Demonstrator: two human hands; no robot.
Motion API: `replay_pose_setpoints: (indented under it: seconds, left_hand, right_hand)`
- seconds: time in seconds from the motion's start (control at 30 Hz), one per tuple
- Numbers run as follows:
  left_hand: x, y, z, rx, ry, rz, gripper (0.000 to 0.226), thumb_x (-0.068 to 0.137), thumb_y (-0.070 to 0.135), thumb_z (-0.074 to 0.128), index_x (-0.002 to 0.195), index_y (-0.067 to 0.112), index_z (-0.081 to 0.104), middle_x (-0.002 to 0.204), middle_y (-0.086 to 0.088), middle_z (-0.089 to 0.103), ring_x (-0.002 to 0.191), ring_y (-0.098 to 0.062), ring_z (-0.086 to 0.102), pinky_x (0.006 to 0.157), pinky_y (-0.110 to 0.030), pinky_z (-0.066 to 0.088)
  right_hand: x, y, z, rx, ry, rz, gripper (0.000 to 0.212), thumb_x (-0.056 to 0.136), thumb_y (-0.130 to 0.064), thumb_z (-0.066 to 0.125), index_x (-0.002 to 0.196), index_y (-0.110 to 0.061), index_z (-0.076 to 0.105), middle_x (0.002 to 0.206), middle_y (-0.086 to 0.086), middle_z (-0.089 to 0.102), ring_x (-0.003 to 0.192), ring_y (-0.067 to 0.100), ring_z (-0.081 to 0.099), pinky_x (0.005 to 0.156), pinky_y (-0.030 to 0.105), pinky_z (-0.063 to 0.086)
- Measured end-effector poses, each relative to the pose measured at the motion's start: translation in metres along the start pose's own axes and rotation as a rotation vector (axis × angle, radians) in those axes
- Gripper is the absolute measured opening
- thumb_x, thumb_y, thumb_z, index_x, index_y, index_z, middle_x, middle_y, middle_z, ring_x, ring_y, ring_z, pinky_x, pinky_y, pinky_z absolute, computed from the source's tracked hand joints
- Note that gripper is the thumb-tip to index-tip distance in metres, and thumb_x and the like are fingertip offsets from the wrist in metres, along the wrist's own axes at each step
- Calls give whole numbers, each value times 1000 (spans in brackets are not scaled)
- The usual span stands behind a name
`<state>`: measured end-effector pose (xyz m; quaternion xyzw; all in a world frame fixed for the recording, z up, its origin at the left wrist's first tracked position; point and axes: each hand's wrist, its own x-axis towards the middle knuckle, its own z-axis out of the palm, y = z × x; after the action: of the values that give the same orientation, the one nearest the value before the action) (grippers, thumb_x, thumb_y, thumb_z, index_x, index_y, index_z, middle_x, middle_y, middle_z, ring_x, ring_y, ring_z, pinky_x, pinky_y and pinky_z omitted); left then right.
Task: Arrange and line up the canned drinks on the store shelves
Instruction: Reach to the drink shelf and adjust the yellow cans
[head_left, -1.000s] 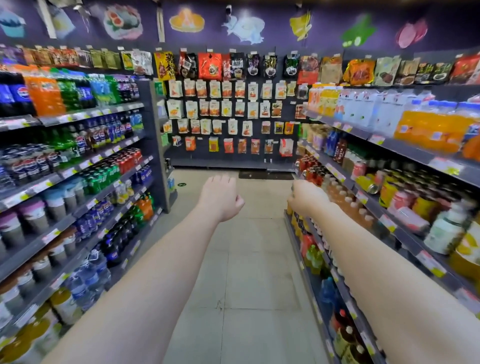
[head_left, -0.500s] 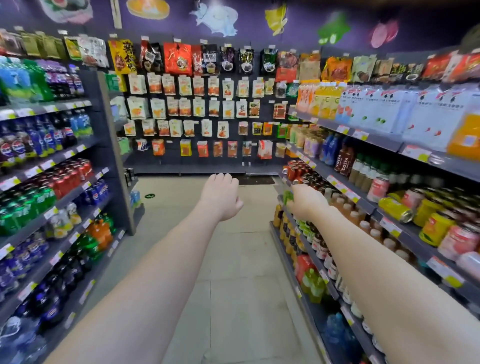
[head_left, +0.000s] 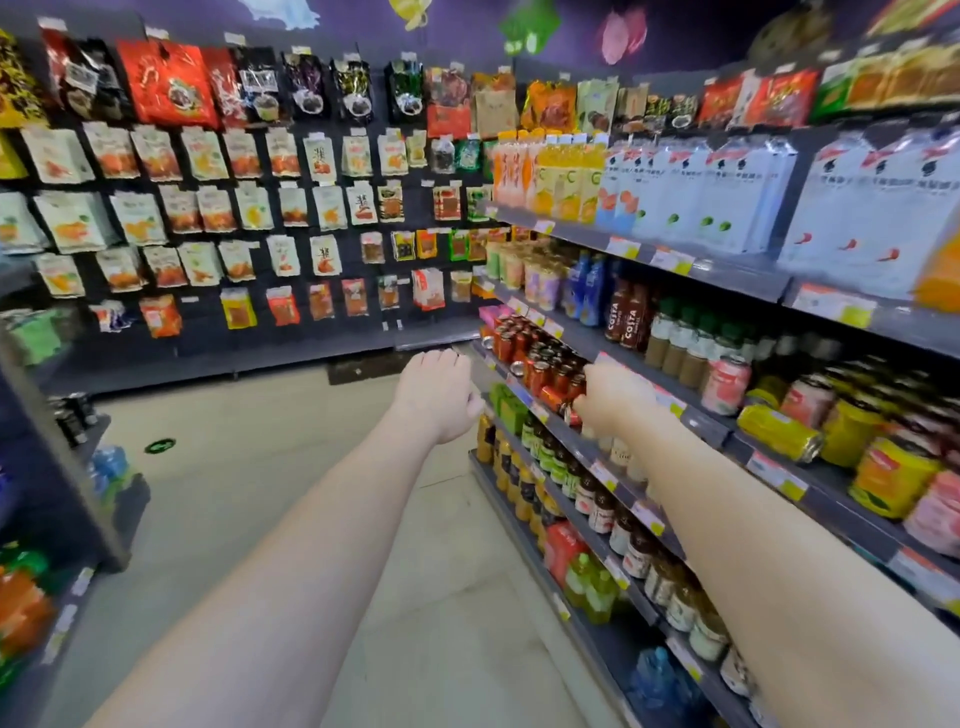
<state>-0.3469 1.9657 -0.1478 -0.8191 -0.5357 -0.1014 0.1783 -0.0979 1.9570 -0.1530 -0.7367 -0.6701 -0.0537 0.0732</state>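
Right hand (head_left: 618, 400) at red can (head_left: 569, 414) on shelf edge, hold not discernible; left hand (head_left: 439, 397) loosely curled, empty.

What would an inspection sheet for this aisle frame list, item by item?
Surface: right-side shelf tier, dark, price tags along its edge.
Job's things: red cans in rows on that tier; a tipped red can at the front edge; a yellow can lies on its side one tier up.
Clutter: nothing seen.
Hands: right hand at the red cans beside the tipped one, grip unclear; left hand hovers over the aisle, holding nothing.
Cables: nothing seen.
Surroundings: snack packets hang on the back wall; tiled floor with a green sticker.
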Motion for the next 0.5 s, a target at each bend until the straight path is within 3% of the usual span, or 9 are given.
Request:
replay_pose_setpoints:
  seconds: [0.17,0.37,0.5]
  left_hand:
    - [104,5,51,-99,4,50,36,95,41,46,114,12,57,114,-9,62,108,-30,59,91,-40,46]
    - [216,27,95,-156,1,175,36,95,44,46,109,13,56,112,-9,61,106,-31,58,89,-42,44]
    - [269,49,122,-158,-10,271,40,95,42,45,116,11,57,117,-10,62,110,-31,58,96,-42,45]
  right_hand:
    - [79,32,25,12,51,73,31,97,-29,53,122,-14,62,120,8,64,96,26,66,75,39,57]
    - [158,68,43,-24,45,119,29,95,-27,53,118,-12,61,118,7,62,105,28,61,81,37,50]
    - [183,90,53,-116,32,183,30,96,-30,52,120,-12,59,119,9,61,106,27,58,86,38,49]
